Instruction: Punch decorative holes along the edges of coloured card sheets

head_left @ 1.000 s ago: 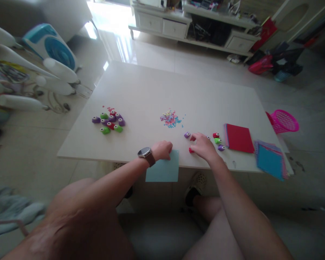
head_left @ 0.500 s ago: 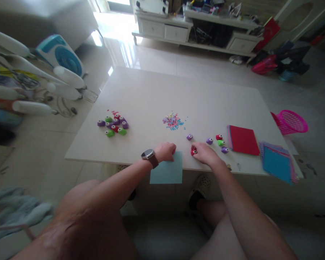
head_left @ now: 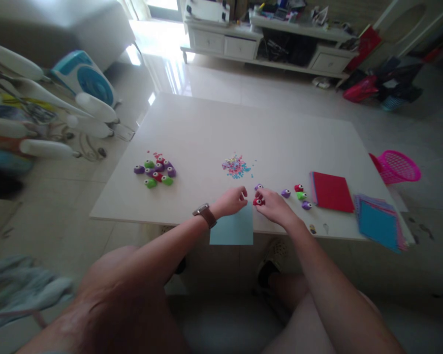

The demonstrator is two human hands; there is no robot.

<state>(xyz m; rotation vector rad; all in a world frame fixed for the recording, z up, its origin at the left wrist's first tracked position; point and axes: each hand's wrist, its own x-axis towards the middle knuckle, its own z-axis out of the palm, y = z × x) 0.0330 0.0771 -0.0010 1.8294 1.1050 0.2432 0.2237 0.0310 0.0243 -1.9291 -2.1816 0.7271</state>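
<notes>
The left hand (head_left: 232, 201) is positioned over the far edge of the pale blue paper sheet (head_left: 232, 230), fingers apart. The sheet overhangs the white worktop (head_left: 288, 142). At the sheet's far right corner is the compact red craft punch (head_left: 258, 202), bearing a white, dark-centred disc; the right hand (head_left: 273, 205) has its fingers clamped on it.

Pink basket (head_left: 397, 166) at right — white cabinet (head_left: 239, 47) and red bag (head_left: 360, 90) farther back.

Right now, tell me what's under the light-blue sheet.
The white table shows beside the far part of the light-blue sheet; the near part juts past the table's edge, with floor visible beyond. The covered stretch of edge, and anything directly beneath, cannot be seen.
</notes>
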